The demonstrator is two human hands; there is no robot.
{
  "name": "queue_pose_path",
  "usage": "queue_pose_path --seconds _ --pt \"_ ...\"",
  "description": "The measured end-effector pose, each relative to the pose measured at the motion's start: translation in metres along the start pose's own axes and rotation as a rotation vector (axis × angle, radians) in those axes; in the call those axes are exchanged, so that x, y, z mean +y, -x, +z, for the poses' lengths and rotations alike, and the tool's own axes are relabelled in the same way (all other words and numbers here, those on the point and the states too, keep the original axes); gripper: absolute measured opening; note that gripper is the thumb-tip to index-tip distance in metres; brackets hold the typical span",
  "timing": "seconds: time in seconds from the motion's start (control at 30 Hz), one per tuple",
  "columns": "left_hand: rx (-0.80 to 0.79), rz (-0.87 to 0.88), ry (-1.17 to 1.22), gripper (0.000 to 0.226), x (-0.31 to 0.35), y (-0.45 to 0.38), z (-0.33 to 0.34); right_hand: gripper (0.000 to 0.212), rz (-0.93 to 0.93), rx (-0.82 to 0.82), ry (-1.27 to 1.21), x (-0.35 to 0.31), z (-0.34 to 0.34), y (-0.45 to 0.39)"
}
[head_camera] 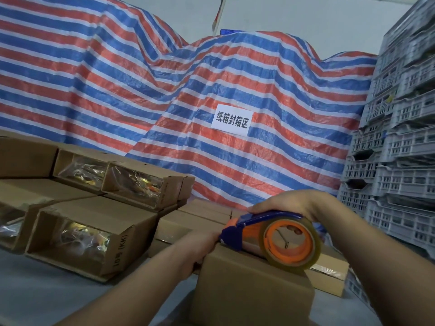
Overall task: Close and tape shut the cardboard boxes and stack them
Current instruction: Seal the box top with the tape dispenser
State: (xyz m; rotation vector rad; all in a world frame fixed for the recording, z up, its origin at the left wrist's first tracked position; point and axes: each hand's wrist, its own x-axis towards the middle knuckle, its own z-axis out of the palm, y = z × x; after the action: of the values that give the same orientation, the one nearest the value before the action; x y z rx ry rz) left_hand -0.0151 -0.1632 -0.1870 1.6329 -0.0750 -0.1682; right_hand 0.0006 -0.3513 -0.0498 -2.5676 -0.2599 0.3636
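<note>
Far left, on the grey desk [35,290]: a group of open cardboard boxes lying on their sides, open ends toward the camera, clear plastic-wrapped contents visible inside. Nearest open box [91,241] carries printed text "(KK)" on its side flap; two more open boxes [131,184] sit on closed cartons behind it. Centre left: left hand [200,250] grips the far left edge of the closed box [254,288] at bottom centre, fingers curled over the top edge; fingertips mostly hidden behind the box, so exact finger spread cannot be told. The closed box stands on the desk directly in front of the person, with more closed cartons [195,222] just behind it. Centre right: tape dispenser [270,234], blue frame with orange hub and a clear tape roll, rests on the top face of the closed box, its front end at the far edge beside the left hand. Right hand [287,203] grips the dispenser from above, fingers wrapped together over the blue frame. Behind: red, white and blue striped tarp [164,90] with a white paper sign [231,120]. Far right: stacked grey plastic crates [400,137].
</note>
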Motion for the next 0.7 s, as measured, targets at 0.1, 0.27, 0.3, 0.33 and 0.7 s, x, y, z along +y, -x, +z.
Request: queue_pose_path --seconds 0.1,0.27,0.3,0.33,0.7 --pt "0.066 0.043 -0.162 0.021 0.003 -0.004 -0.003 0.039 0.086 -0.166 0.014 -0.004 -0.011 0.007" --pt "0.136 0.079 -0.165 0.019 0.001 -0.01 -0.004 0.049 0.186 -0.221 -0.069 0.037 -0.043 0.034" --pt "0.151 0.086 -0.161 0.021 0.001 -0.011 -0.003 0.05 0.19 -0.206 -0.066 0.049 -0.05 0.042" --pt "0.153 0.095 -0.172 0.023 0.0 -0.011 -0.002 0.054 0.193 -0.18 -0.065 0.062 -0.055 0.049" --pt "0.254 0.603 -0.818 0.024 0.028 0.008 0.016 0.064 0.307 -0.035 0.1 0.079 -0.047 0.055"
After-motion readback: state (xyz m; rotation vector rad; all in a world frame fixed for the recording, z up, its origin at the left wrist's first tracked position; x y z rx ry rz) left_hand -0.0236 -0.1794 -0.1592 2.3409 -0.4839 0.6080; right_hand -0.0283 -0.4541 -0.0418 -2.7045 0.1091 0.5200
